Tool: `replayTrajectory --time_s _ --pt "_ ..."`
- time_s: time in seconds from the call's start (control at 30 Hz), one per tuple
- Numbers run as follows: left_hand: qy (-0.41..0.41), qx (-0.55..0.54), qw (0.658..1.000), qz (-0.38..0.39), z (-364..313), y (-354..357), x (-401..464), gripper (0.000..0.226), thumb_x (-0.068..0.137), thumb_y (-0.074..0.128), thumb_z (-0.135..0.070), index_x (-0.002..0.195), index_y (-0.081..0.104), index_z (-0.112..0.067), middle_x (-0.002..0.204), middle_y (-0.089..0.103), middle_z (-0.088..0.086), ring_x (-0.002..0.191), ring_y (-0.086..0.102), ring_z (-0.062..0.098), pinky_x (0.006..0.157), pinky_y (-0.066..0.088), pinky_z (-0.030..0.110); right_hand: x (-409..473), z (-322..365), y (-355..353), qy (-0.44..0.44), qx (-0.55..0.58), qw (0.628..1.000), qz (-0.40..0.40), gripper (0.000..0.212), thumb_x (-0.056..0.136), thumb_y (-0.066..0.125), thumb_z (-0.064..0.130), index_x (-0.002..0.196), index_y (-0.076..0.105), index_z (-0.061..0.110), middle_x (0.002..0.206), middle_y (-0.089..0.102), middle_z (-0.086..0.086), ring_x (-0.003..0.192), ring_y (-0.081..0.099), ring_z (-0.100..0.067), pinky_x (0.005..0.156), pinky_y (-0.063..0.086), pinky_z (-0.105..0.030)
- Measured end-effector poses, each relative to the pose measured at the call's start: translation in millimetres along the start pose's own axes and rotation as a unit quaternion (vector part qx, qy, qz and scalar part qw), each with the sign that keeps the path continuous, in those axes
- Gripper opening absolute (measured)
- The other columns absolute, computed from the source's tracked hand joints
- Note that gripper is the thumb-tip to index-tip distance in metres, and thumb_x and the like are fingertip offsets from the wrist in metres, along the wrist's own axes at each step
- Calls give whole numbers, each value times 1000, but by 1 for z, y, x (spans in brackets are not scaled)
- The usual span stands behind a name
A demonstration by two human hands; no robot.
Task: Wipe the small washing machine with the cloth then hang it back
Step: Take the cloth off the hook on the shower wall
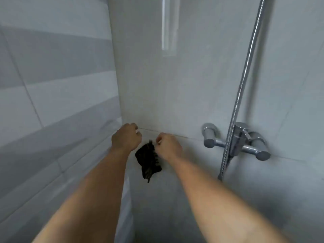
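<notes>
A small dark cloth [148, 160] hangs against the grey tiled wall near the corner, its top at about hand height. My left hand [126, 136] is raised just left of the cloth's top, fingers curled in. My right hand [168, 146] is just right of the cloth's top, fingers pinched close to its upper edge. The blur hides whether either hand still grips the cloth or what it hangs from. The washing machine is out of view.
A chrome shower mixer tap [236, 142] juts from the wall at the right, with a metal shower hose [245, 76] running up from it. Tiled walls meet in a corner [117, 76] behind my left hand.
</notes>
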State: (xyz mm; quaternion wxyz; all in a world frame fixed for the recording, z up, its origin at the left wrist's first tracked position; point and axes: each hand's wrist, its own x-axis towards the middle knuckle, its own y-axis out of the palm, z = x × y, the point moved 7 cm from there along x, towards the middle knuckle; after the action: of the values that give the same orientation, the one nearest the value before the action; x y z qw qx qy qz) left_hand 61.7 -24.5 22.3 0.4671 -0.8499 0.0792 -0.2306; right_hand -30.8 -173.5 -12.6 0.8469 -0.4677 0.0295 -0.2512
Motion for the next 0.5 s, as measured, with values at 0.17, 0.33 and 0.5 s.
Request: replayTrajectory --time_s 0.17,0.33,0.5 --pt "-53 -94 988 108 41 76 -18 52 97 55 -32 148 50 -20 138 62 5 119 61 23 94 49 31 -9 -72 110 176 129 972 81 40 89 58 41 112 59 9 105 68 -8 88 65 -25 59 44 -29" --pt "-24 -191 974 117 44 111 -14 29 95 63 -15 123 70 -14 112 71 2 102 67 21 82 49 26 -9 -84 137 158 201 966 -29 17 97 53 18 88 65 12 89 69 -4 78 62 -19 49 35 -20" --pt "-37 -254 959 122 46 112 -14 22 93 65 -12 113 74 -14 104 71 1 97 65 18 80 49 23 -22 -67 107 91 228 952 -182 13 95 53 17 89 64 13 97 56 -5 84 53 -14 70 41 -26"
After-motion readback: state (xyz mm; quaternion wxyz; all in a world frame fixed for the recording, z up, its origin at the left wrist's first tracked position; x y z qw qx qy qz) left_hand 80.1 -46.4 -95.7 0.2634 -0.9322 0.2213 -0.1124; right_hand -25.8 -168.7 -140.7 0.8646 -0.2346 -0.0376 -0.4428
